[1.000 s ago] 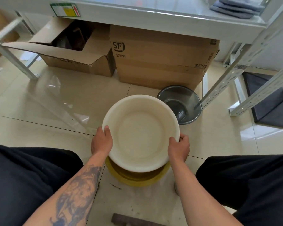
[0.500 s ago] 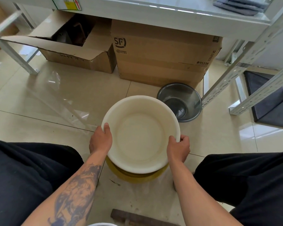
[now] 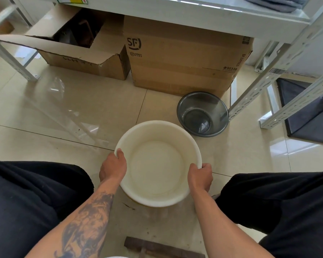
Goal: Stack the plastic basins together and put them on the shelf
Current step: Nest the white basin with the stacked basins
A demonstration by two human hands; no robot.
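Note:
A round white plastic basin point(image 3: 157, 164) sits low over the tiled floor between my knees. My left hand point(image 3: 113, 167) grips its left rim and my right hand point(image 3: 200, 175) grips its right rim. The yellow basin seen under it earlier is now hidden beneath the white one. A translucent grey basin point(image 3: 202, 113) stands alone on the floor just beyond, to the right. The white metal shelf point(image 3: 175, 13) runs across the top of the view.
Two cardboard boxes stand under the shelf: an open one point(image 3: 78, 47) at left, a closed SF box point(image 3: 185, 58) in the middle. Slotted shelf legs point(image 3: 265, 84) slant down at right, beside a dark mat point(image 3: 309, 116). A dark wooden piece point(image 3: 162, 247) lies near me.
The white basin has sunk down onto the yellow basin, whose rim no longer shows. Both hands keep their grip on the rim.

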